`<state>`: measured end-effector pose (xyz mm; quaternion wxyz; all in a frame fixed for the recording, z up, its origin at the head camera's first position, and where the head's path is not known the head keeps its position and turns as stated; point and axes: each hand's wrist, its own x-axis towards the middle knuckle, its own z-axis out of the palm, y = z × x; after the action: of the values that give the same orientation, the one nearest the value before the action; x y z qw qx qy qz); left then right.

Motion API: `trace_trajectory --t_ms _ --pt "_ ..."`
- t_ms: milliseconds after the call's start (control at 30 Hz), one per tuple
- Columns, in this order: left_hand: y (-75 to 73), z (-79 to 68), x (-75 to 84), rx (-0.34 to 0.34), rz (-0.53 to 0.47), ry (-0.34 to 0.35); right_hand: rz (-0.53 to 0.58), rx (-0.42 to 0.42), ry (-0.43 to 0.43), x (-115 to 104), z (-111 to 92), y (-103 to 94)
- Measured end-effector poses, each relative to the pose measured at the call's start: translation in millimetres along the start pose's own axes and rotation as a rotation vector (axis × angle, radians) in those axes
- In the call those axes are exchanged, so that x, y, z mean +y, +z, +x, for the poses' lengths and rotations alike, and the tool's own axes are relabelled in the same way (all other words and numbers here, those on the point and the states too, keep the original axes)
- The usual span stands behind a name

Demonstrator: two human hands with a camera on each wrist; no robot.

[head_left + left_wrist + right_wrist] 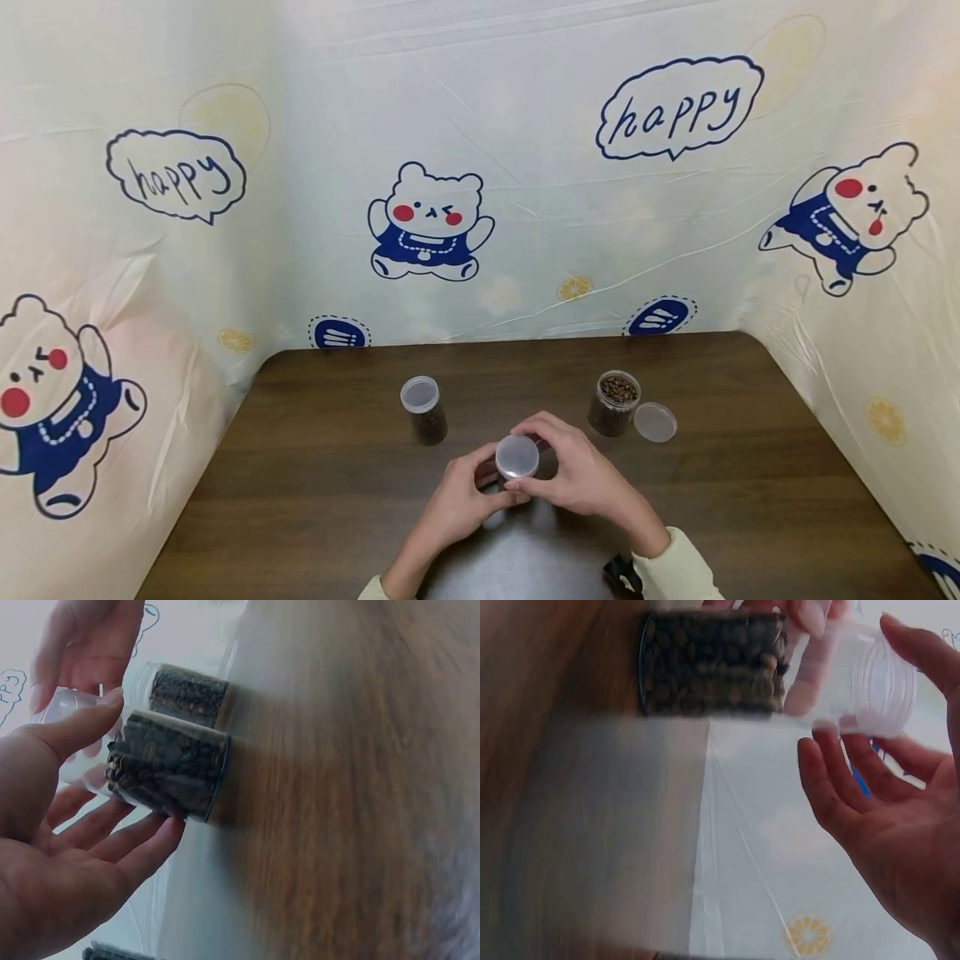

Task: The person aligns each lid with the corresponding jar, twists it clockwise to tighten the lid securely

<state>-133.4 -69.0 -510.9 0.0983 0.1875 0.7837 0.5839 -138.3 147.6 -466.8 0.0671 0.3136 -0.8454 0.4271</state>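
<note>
A clear plastic jar, about half full of dark coffee beans (169,761), stands upright on the table with its translucent screw lid (517,457) on top. My left hand (461,500) holds the jar's body from the left, thumb on one side and fingers on the other. From the right, my right hand (573,475) grips the lid at its rim between thumb and fingers. In the right wrist view the beans (712,667) fill the lower part of the jar, and the lid (885,682) sits at its mouth.
A lidded jar of dark contents (426,410) stands at the back left. At the back right is an uncovered jar of brown beans (615,404), with a loose lid (656,422) lying beside it. A patterned cloth (525,108) hangs behind the wooden table (300,483).
</note>
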Motion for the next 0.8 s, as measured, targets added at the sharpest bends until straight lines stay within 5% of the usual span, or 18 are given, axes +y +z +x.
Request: trace_trajectory --t_ms 267,800 --pt "4.5 -1.7 4.5 0.05 0.021 0.004 0.005 0.146 0.116 -8.5 -6.6 14.2" --pt "1.3 -4.3 3.7 0.02 0.022 -0.035 0.137 0.086 0.188 -4.5 -14.7 10.9"
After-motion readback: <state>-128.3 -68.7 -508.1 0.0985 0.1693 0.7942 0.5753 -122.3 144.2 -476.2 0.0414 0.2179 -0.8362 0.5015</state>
